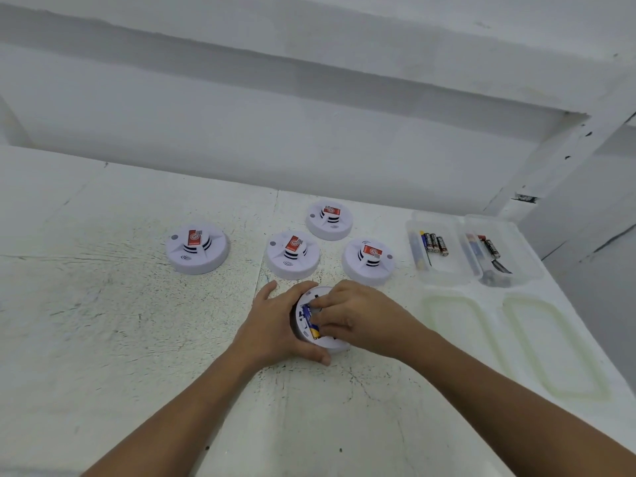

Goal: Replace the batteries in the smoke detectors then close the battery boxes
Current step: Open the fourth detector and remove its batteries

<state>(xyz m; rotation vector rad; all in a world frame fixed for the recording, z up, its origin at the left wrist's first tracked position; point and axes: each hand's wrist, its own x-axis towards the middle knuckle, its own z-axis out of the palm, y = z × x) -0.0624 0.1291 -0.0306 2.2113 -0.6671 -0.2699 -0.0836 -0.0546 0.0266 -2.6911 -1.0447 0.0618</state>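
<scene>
Left hand point(275, 327) fingers around upturned detector point(298, 326), right hand point(352, 311) fingers perhaps pinch-tight on battery point(310, 321).

A scuffed white table point(103, 339) lies under the grip; beyond it rises a plain white wall point(275, 156), with a white post point(557, 156) off right.

Smooth white plastic smoke detectors point(292, 255); rough, scuffed matt table point(103, 304).

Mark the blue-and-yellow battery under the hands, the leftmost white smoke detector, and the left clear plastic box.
Blue-and-yellow cylindrical battery point(308, 321): head view, exposed mid-body.
Leftmost white round plastic smoke detector point(197, 248): head view, raised centre.
Left clear plastic box point(445, 270): head view, bare floor.
</scene>
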